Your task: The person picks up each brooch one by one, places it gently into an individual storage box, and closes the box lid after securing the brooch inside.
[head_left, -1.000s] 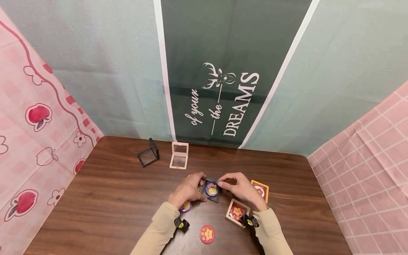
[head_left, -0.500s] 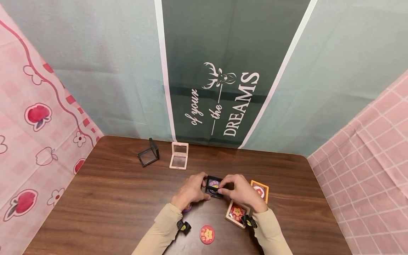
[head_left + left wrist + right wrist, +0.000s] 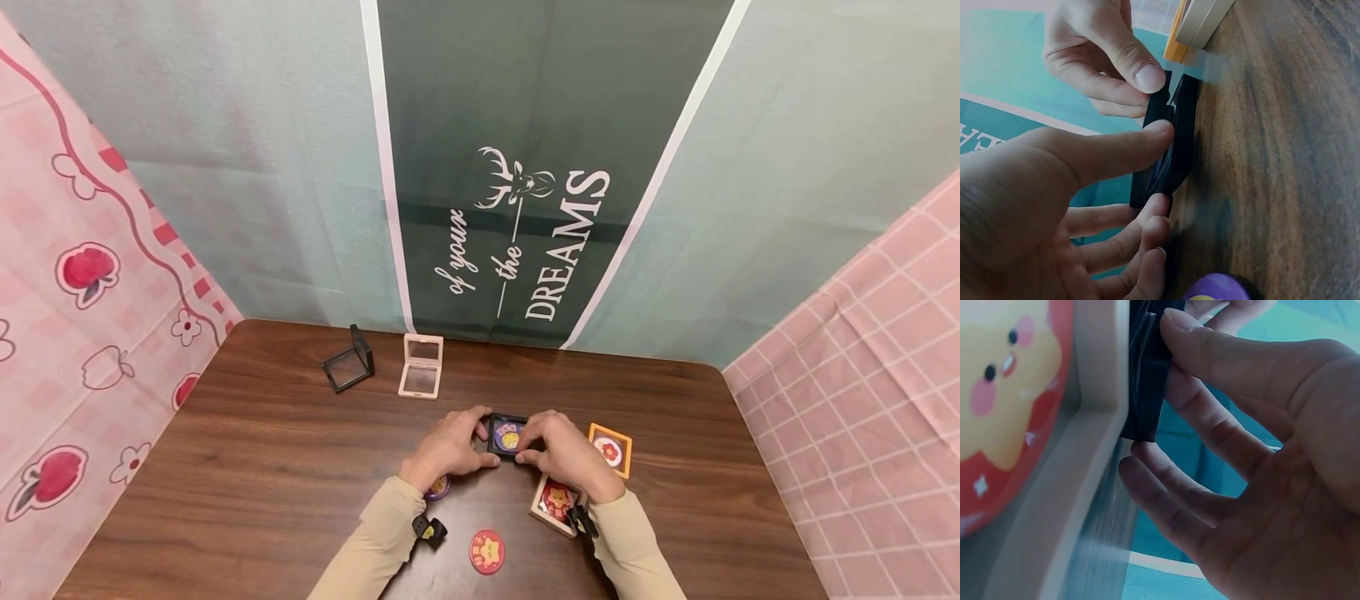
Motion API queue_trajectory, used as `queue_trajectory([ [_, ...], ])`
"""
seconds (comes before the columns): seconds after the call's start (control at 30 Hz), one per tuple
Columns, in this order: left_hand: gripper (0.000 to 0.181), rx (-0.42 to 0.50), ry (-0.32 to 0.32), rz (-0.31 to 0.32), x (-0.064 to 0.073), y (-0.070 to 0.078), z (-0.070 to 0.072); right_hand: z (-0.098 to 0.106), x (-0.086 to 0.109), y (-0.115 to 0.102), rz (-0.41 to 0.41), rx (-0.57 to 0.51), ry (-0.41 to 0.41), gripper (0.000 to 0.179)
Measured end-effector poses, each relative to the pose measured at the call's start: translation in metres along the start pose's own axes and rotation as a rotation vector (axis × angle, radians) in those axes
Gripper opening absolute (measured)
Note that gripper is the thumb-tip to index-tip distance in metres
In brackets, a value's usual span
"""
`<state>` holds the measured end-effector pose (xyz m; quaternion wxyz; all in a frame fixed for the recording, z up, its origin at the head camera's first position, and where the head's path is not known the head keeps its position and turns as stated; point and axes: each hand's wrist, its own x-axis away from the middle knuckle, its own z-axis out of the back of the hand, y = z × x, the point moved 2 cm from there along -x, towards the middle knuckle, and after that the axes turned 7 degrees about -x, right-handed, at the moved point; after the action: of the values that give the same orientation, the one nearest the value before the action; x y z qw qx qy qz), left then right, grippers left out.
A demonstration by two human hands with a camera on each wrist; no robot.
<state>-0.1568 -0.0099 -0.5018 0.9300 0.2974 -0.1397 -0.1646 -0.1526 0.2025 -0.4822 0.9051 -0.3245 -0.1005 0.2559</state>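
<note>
A black hinged case [image 3: 1185,134] with a clear window lies between the two hands, a round purple badge [image 3: 507,436] showing through its lid. The lid is folded nearly down; a narrow gap separates it from the base in the left wrist view. My left hand [image 3: 448,447] holds the left side, thumb and fingers at its edges. With thumb and fingertips, my right hand [image 3: 564,454] pinches the right side. A second purple badge [image 3: 438,487] is partly hidden under the left wrist. Beside the right wrist is a beige case [image 3: 553,524] with a red star badge inside.
An orange-framed case [image 3: 628,456] with a red flower badge lies right of the right hand. One loose red badge [image 3: 487,552] rests near the front. Farther back stand an opened black case [image 3: 348,370] and an opened pale pink case [image 3: 421,381].
The black case's lid has swung down over the purple badge, from folded back through upright to nearly flat. My right hand has followed it toward the front; the left hand keeps its hold.
</note>
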Motion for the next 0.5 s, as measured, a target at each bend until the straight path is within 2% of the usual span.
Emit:
queue_trajectory([
  [0.5, 0.073, 0.048, 0.022, -0.015, -0.0024, -0.0042, -0.001, -0.0034, 0.0003, 0.0, -0.011, 0.013, 0.016, 0.013],
])
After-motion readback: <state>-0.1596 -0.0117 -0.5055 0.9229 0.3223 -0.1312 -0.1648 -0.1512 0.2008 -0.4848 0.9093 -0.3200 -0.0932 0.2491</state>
